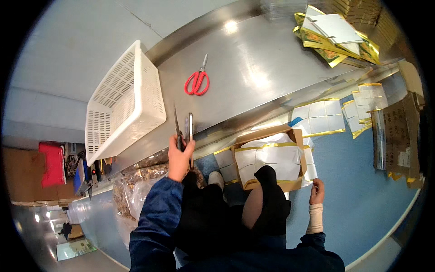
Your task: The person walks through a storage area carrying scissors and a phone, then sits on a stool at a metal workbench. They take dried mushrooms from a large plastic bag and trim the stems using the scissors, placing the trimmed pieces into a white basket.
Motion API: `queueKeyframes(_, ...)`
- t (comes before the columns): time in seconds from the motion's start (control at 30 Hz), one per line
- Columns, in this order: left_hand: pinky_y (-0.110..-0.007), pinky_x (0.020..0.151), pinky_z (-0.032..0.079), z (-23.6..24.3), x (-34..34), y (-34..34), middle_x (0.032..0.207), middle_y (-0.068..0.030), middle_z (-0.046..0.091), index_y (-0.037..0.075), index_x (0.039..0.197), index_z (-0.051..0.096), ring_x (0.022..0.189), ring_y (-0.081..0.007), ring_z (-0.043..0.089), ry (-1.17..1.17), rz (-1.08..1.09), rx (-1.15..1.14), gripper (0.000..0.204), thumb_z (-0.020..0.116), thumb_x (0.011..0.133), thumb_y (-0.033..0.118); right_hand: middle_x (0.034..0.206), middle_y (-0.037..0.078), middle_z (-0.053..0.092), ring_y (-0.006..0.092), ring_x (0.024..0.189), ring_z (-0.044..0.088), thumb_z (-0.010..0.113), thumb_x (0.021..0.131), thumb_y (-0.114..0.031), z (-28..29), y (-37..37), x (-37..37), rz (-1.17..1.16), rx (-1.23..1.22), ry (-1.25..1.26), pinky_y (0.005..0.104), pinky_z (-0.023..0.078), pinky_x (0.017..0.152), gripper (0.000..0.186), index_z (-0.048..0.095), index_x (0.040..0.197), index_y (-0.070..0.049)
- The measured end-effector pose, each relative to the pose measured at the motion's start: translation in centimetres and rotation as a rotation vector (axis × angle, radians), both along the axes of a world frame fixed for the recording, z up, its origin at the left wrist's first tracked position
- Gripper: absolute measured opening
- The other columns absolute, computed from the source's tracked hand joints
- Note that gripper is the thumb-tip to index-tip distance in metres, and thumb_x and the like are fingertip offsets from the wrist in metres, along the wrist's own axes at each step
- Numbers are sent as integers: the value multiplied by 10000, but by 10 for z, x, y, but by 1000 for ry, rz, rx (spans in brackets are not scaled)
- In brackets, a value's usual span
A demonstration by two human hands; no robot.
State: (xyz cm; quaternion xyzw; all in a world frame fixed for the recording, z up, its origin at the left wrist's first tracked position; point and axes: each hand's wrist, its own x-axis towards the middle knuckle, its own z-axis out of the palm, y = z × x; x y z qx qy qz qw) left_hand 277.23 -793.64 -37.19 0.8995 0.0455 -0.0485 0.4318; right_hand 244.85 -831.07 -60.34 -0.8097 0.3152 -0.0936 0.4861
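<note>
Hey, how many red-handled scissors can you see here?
1. The red-handled scissors lie on the metal table, to the right of the white basket and beyond your left hand. Others could be hidden.

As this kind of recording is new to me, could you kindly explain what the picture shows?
There is no machine: a person works with two bare hands, seen from a wide camera on their head, looking down. The left hand holds a dark pointed tool; a phone-like object is right beside it. The right hand is near a cardboard box holding white sheets; its grip is unclear. On the metal table are red-handled scissors, a white basket and gold-and-white packaging.
</note>
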Motion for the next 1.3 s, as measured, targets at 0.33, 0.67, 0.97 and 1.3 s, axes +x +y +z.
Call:
queueKeyframes(0.33, -399, 788, 420, -7, 55, -38, 1039, -225, 483, -31, 1084, 452, 928, -373, 511, -336, -82, 437, 529, 655, 695, 265, 1290, 101, 371, 282, 915, 546, 620, 749, -133, -99, 3, 21, -112, 593, 170, 361, 514, 650, 721, 222, 1343, -226)
queueKeyframes(0.67, -337, 695, 505, 5, 78, -116, 887, -198, 613, 3, 1046, 460, 723, -234, 623, 335, -223, -759, 378, 440, 870, 338, 1055, 256, 539, 383, 955, 547, 580, 755, -127, -82, 74, 107, 334, 254, 447, 368, 448, 814, 610, 300, 1292, -206)
queueKeyframes(0.97, -413, 681, 520, -14, 117, -206, 742, -115, 523, -5, 872, 478, 762, -284, 604, 378, -132, -843, 169, 442, 850, 159, 1019, 134, 576, 203, 939, 562, 543, 776, -56, -55, 37, 60, 101, 580, 233, 300, 445, 831, 389, 463, 1154, -10)
queueKeyframes(1.3, -298, 805, 386, 26, 51, -166, 816, -84, 579, 19, 859, 545, 834, -163, 530, 138, -341, -542, 342, 330, 916, 280, 999, 93, 588, 161, 903, 556, 478, 866, -61, 200, 35, 195, 298, 336, -356, 270, 432, 808, 228, 527, 1079, 5)
